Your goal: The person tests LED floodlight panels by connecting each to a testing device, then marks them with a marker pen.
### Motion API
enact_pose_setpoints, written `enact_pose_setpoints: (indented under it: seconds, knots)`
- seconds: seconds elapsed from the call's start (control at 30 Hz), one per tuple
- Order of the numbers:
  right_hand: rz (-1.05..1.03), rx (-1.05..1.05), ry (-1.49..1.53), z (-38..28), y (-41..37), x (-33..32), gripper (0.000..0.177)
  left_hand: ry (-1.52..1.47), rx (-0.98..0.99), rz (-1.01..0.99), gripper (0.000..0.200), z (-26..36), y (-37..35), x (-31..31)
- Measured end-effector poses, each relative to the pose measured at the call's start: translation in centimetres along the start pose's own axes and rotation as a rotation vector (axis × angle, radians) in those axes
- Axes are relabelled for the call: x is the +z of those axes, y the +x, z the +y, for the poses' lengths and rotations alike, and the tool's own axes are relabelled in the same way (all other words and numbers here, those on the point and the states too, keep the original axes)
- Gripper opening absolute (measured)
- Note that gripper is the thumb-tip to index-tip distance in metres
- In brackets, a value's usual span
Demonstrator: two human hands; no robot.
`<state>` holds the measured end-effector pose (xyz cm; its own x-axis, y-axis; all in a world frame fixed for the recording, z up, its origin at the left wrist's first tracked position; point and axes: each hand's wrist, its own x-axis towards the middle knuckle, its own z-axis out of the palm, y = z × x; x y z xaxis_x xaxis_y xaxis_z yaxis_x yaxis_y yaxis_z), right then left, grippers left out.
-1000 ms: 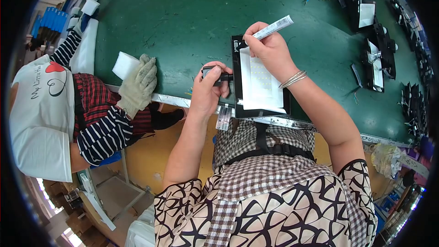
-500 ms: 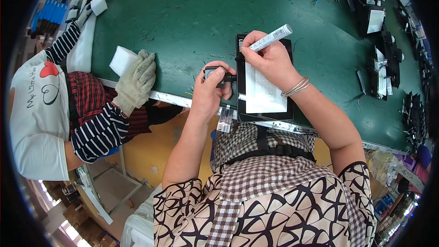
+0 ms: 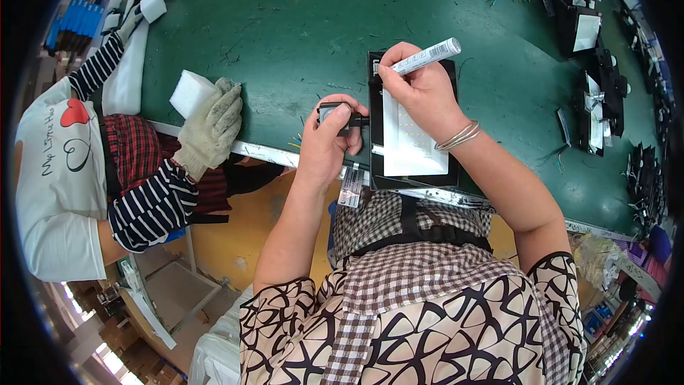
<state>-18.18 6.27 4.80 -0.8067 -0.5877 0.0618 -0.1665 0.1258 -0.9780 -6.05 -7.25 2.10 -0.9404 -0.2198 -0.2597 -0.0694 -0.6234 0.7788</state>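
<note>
A black-framed LED floodlight (image 3: 410,150) with a white panel lies at the near edge of the green table (image 3: 285,21). My right hand (image 3: 420,89) grips a white marker pen (image 3: 427,55), its tip down at the lamp's top left corner. My left hand (image 3: 329,135) holds the lamp's black side bracket (image 3: 342,117) at the left edge of the frame. A silver bangle sits on my right wrist.
A co-worker sits at the left, a gloved hand (image 3: 212,128) resting on the table edge next to a white foam block (image 3: 191,93). More black floodlights (image 3: 595,93) and loose wires lie at the right. White foam pieces (image 3: 146,3) are stacked far left.
The marker's tip has shifted slightly along the lamp's top left corner. The co-worker's gloved hand stays at the table edge. Little else differs.
</note>
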Motion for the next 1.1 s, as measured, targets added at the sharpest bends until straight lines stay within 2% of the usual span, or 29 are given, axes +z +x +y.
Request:
enact_pose_setpoints:
  seconds: [0.23, 0.33, 0.47, 0.63, 0.73, 0.83, 0.97, 1.03, 1.1]
  knots:
    - [0.085, 0.070, 0.152, -0.3, 0.9, 0.0, 0.011, 0.009, 0.007, 0.001, 0.025, 0.0, 0.0, 0.1]
    - [0.022, 0.080, 0.170, -0.5, 0.9, -0.1, 0.010, 0.011, 0.004, 0.000, 0.026, 0.0, 0.0, 0.0]
    - [-0.007, 0.053, 0.062, -0.6, 0.3, 0.0, 0.011, -0.059, -0.006, -0.007, 0.022, 0.1, -0.1, 0.0]
    - [-0.043, -0.010, -0.066, -0.8, 0.1, 0.2, 0.013, 0.010, -0.009, 0.004, 0.027, 0.2, -0.2, 0.0]
    - [-0.060, -0.099, -0.253, -1.6, -0.1, 0.4, 0.010, 0.004, -0.004, 0.007, 0.027, 0.2, -0.1, 0.1]
    - [-0.096, -0.540, -0.498, -1.4, 0.5, 0.3, 0.008, 0.010, -0.010, 0.016, 0.027, 0.1, -0.1, -0.1]
    - [-0.004, -0.528, -0.470, -1.8, 1.3, 0.0, 0.008, -0.050, -0.006, 0.011, 0.022, 0.2, -0.2, 0.2]
    - [0.147, -0.225, -0.132, -1.4, 1.2, 0.0, 0.006, -0.003, 0.003, 0.009, 0.026, 0.1, -0.1, 0.1]
    - [0.157, -0.123, -0.038, -1.5, 1.7, -0.8, 0.009, 0.018, 0.008, 0.010, 0.029, 0.0, -0.1, 0.1]
